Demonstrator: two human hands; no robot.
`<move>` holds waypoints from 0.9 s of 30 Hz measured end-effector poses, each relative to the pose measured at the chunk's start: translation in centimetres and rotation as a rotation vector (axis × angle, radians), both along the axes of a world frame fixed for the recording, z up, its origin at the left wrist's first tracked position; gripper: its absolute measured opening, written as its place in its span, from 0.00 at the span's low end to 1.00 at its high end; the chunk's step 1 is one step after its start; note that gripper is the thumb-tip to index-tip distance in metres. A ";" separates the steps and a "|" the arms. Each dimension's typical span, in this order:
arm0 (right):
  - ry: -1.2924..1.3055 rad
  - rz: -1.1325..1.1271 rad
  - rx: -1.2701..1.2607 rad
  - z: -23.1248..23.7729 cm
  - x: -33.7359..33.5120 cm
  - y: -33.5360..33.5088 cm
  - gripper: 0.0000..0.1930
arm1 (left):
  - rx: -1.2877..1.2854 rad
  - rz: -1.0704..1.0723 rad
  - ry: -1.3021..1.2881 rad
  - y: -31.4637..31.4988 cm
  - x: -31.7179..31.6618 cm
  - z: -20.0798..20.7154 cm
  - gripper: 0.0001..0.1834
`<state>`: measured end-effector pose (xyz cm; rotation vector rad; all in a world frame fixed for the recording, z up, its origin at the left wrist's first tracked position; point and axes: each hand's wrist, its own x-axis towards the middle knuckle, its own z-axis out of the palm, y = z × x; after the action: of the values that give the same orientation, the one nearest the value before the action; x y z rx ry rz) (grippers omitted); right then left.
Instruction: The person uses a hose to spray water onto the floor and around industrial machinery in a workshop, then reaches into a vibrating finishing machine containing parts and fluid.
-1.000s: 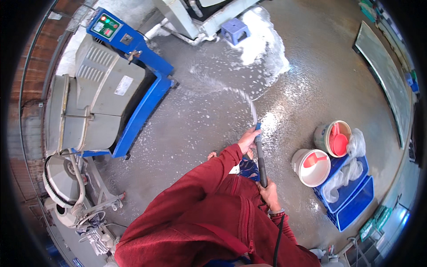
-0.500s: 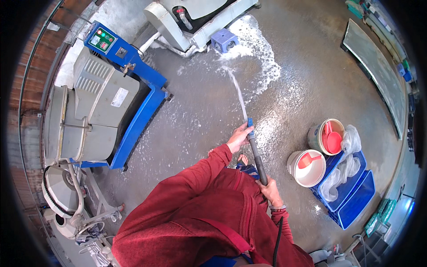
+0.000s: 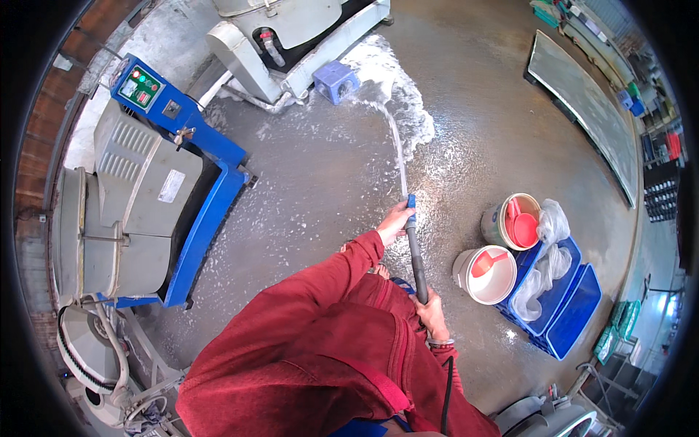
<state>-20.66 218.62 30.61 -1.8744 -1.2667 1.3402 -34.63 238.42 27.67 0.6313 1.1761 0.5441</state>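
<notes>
The left hand grips a grey hose wand near its blue nozzle; the right hand wraps the wand's rear. Water jets ahead of the left hand into foam; right of the hands stand 2 buckets.

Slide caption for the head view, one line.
Left hand and right hand hold a spray wand, its jet reaching white foam.

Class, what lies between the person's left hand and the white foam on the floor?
The head view shows the blue nozzle tip, then a stream of water over wet floor, between the left hand and the white foam.
</notes>
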 end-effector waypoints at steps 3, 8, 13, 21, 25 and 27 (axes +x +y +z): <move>-0.046 -0.004 -0.003 0.3 -0.6 -0.1 0.14 | -0.048 -0.075 0.028 0.4 -0.2 -0.3 0.20; -0.118 -0.054 -0.121 1.9 -1.5 -1.1 0.15 | -0.094 -0.304 0.064 -0.2 1.0 -4.7 0.20; -0.194 -0.098 -0.174 1.0 -1.2 -4.0 0.16 | -0.098 -0.341 0.046 -3.2 3.3 -7.5 0.24; -0.105 -0.078 -0.143 1.3 0.6 -4.4 0.16 | -0.028 -0.143 -0.076 -3.1 2.6 -0.3 0.30; -0.087 -0.043 -0.052 2.0 0.8 -2.6 0.15 | 0.045 -0.031 -0.084 -2.1 1.7 2.1 0.32; -0.083 -0.010 -0.040 2.1 0.9 -1.8 0.15 | 0.096 0.036 -0.052 -1.9 1.5 3.1 0.32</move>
<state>-19.75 216.79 32.73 -1.9798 -1.2786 1.3030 -33.11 236.48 30.73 0.6748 1.1189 0.6465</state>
